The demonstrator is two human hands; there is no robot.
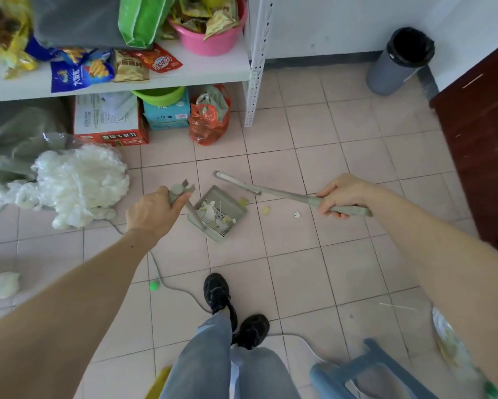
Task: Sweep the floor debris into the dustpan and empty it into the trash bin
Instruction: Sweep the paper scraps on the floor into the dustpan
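My left hand (152,211) grips the top of the grey dustpan handle (194,210). The grey dustpan (217,213) sits on the pink tiled floor, with white and yellow scraps inside. My right hand (344,194) holds the grey broom handle (288,194); the broom head (236,181) lies just beyond the dustpan's far edge. Two yellow scraps (266,210) and a white scrap (297,215) lie on the tiles right of the dustpan. A grey trash bin (397,63) with a black liner stands by the far wall.
A white shelf (155,73) with snack bags and a pink basin is at the back left, boxes and a red bag beneath. A white plastic heap (77,182) lies left. A grey cable (181,289), a green ball (154,285), a blue stool (365,370) and a dark wooden cabinet (483,139) surround my feet.
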